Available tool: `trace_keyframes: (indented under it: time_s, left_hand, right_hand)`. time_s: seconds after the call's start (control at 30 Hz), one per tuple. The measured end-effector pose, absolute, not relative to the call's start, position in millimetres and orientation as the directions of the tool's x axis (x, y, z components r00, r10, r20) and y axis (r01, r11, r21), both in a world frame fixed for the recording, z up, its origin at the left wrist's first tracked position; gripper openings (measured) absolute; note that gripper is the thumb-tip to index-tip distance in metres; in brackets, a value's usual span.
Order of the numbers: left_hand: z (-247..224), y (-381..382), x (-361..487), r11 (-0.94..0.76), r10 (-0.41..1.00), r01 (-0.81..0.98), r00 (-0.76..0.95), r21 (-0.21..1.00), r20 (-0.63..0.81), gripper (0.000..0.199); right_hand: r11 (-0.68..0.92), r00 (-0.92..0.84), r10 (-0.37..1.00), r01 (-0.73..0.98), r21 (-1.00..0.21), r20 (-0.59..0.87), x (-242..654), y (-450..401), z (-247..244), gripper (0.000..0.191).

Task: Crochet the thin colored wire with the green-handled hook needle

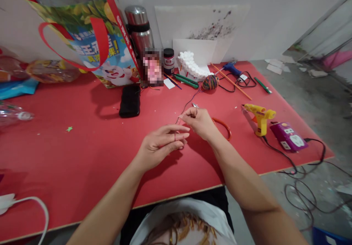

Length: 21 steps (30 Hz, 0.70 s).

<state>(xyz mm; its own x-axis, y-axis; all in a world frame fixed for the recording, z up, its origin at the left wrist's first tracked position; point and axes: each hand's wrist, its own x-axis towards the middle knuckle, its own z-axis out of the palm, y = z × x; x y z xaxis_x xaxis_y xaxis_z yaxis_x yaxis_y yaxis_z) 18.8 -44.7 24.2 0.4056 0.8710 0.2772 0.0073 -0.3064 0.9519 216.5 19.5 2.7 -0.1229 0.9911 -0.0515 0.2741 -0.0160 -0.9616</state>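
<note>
Inward from the red worktop's [82, 164] near edge: left hand [158, 144], fingers bunched; can't tell what they hold. Beyond, right hand [200, 122], thumb and forefinger closed on dark thread [189, 101]. I judge it light, limp; pinch near its end. Yarn ball [211, 82] toward far edge.

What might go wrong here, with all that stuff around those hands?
The thin dark thread runs across the table from the multicoloured ball toward both hands, so a tug could roll the ball or tangle the thread.

The orange-handled tool lies right by the right hand, which might knock it.

The yellow glue gun's cord hangs over the table's edge; a snag could drag the gun off.
</note>
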Motion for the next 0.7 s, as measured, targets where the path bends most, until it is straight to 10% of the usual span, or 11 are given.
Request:
trace_keyframes:
  time_s: [0.37, 0.7]
  left_hand:
    - [22, -50, 21, -0.139, 0.937, -0.197, 0.292, 0.971, 0.193, 0.017]
    - [-1, -29, 30, 0.314, 0.946, -0.407, 0.212, 0.858, -0.245, 0.034]
  right_hand:
    - [0.005, -0.079, 0.997, 0.286, -0.958, -0.018, 220, 21, 5, 0.032]
    - [0.078, -0.057, 0.996, 0.227, -0.971, 0.066, 206, 9, 13, 0.022]
